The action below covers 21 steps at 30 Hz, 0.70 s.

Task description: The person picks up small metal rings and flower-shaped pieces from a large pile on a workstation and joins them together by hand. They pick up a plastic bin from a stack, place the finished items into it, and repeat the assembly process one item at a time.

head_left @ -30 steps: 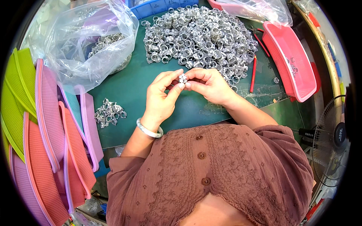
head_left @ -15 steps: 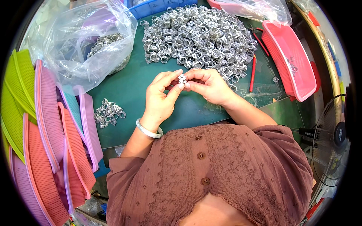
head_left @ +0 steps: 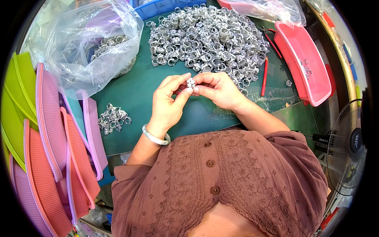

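Between the fingertips of both hands I hold a silvery ring (head_left: 191,83), its stone-studded front facing up toward me. My left hand (head_left: 169,98) pinches it from the left, with a pale bangle (head_left: 156,137) around that wrist. From the right, my right hand (head_left: 219,90) pinches it with thumb and forefinger; the ring's band is mostly hidden by my fingers. Beyond my hands lies a large heap of similar rings (head_left: 209,39). A smaller pile of rings (head_left: 114,118) rests on the green table (head_left: 130,94), left of my left wrist.
A clear plastic bag (head_left: 90,51) with rings in it stands far left. Stacked coloured baskets (head_left: 51,118) crowd the left edge. On the right are a red-handled tool (head_left: 264,77), pliers (head_left: 273,43), a pink basket (head_left: 294,59) with a few rings, and a fan (head_left: 347,146).
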Each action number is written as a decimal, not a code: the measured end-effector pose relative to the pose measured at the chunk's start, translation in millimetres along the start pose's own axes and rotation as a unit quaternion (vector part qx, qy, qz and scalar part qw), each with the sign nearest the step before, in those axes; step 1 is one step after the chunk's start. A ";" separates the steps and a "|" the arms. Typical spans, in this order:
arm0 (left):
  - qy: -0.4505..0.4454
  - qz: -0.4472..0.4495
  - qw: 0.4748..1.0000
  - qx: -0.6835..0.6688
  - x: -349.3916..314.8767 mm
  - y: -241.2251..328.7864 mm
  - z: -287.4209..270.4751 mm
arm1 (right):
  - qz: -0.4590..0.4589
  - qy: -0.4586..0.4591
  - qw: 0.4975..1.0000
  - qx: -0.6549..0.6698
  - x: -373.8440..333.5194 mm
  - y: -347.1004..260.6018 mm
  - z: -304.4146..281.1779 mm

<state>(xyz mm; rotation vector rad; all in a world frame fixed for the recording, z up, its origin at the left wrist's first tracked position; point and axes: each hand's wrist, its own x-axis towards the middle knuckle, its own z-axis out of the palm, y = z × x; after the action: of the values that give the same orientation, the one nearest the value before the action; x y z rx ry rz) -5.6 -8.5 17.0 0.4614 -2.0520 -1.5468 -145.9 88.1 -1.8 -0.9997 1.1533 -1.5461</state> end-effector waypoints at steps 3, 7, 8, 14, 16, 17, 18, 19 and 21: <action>0.000 0.001 1.000 0.000 -0.4 -0.1 0.0 | -0.003 0.000 1.000 0.000 -0.3 -0.5 0.6; 0.002 0.002 1.000 -0.002 -0.9 -0.4 0.3 | 0.000 0.000 1.000 -0.002 -0.6 -1.9 0.9; 0.001 0.004 1.000 -0.002 -0.9 -0.5 0.3 | 0.001 0.000 1.000 -0.003 -0.7 -1.9 0.7; 0.000 0.005 1.000 0.002 -0.9 -1.0 0.0 | 0.000 -0.003 1.000 -0.005 -0.5 0.1 0.4; 0.000 0.008 1.000 0.007 -0.9 -1.2 -0.5 | -0.003 -0.003 1.000 -0.005 -0.5 -0.1 0.4; 0.000 0.010 1.000 0.010 -0.9 -1.2 -0.6 | -0.005 -0.003 1.000 -0.005 -0.7 -0.8 0.6; 0.000 0.010 1.000 0.012 -1.0 -0.9 -0.7 | -0.007 -0.003 1.000 -0.006 -0.8 -1.3 0.8; 0.000 0.010 1.000 0.014 -1.1 -0.3 -0.7 | -0.008 -0.004 1.000 -0.004 -1.0 -1.4 0.9; 0.000 0.012 1.000 0.016 -1.2 -0.1 -0.8 | -0.009 -0.004 1.000 0.001 -1.4 -1.6 1.2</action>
<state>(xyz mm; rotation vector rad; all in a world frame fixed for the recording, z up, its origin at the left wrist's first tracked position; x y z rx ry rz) -4.2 -8.5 16.9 0.4486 -2.0773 -1.5016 -144.7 89.3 -0.1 -1.0154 1.1404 -1.5558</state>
